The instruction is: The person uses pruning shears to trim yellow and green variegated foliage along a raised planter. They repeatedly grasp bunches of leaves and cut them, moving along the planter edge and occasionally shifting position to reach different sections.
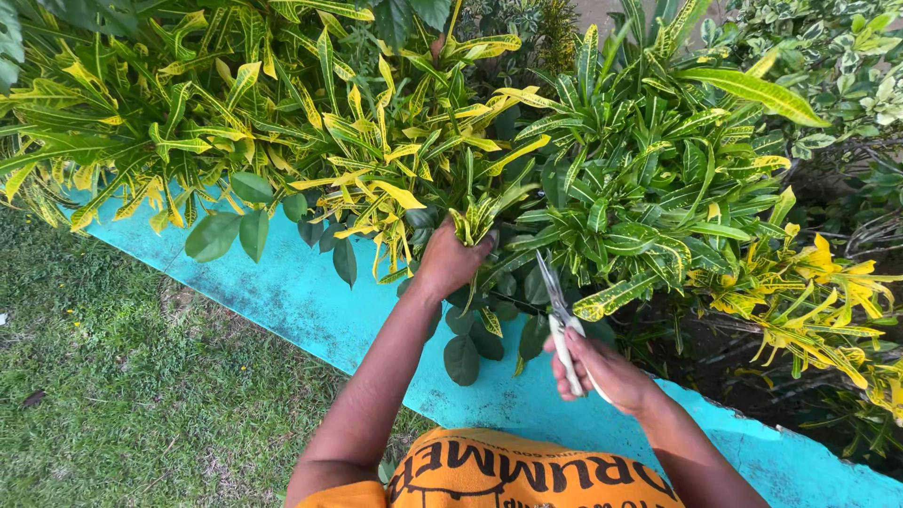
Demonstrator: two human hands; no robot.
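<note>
Left hand [451, 259] stretched forward, fist closed around a croton sprig [473, 222]. Right hand [602, 369] drawn back, fingers wrapped on white-handled shears [562, 325], blades up.

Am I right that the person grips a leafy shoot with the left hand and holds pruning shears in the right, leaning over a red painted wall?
Not quite. The wall is turquoise, not red, as the head view shows. The rest stands: the left hand grips a leafy shoot and the right hand holds pruning shears.
</note>
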